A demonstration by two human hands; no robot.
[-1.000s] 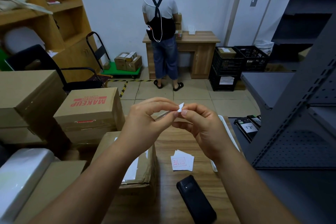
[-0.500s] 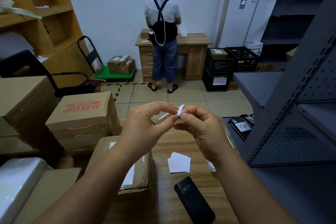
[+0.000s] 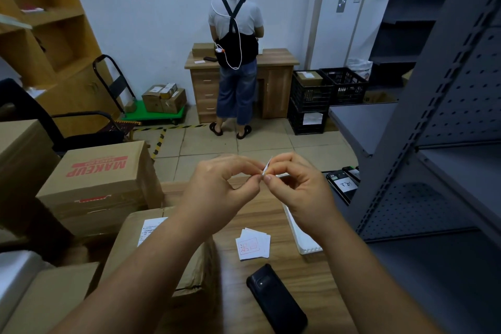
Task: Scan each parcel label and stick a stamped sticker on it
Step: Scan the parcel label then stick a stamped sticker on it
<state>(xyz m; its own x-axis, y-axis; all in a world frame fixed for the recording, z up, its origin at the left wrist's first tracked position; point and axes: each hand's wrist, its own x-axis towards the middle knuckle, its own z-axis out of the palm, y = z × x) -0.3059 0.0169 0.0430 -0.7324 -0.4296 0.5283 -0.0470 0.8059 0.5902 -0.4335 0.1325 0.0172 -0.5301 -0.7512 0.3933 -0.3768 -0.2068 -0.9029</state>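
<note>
Both hands are raised above the wooden table [image 3: 271, 293]. My left hand [image 3: 219, 190] and my right hand [image 3: 295, 184] pinch a small white sticker [image 3: 266, 167] between their fingertips, edge-on to the camera. Below them a small pile of white stickers with a red stamp [image 3: 253, 247] lies on the table. A black handheld scanner [image 3: 276, 301] lies nearer the front edge. On the left of the table sits a cardboard parcel [image 3: 189, 274] with a white label [image 3: 150, 229], partly hidden by my left forearm.
A MAKEUP carton [image 3: 100, 182] and more boxes stand at the left. A white tray [image 3: 303, 238] lies at the table's right, beside grey metal shelving [image 3: 433, 144]. A person [image 3: 235, 49] stands at a far desk [image 3: 271, 73], back turned. Black crates [image 3: 311, 100] sit by it.
The hands keep working the sticker between the fingertips, which have closed in on it. The view has tilted slightly; nothing on the table has moved.
</note>
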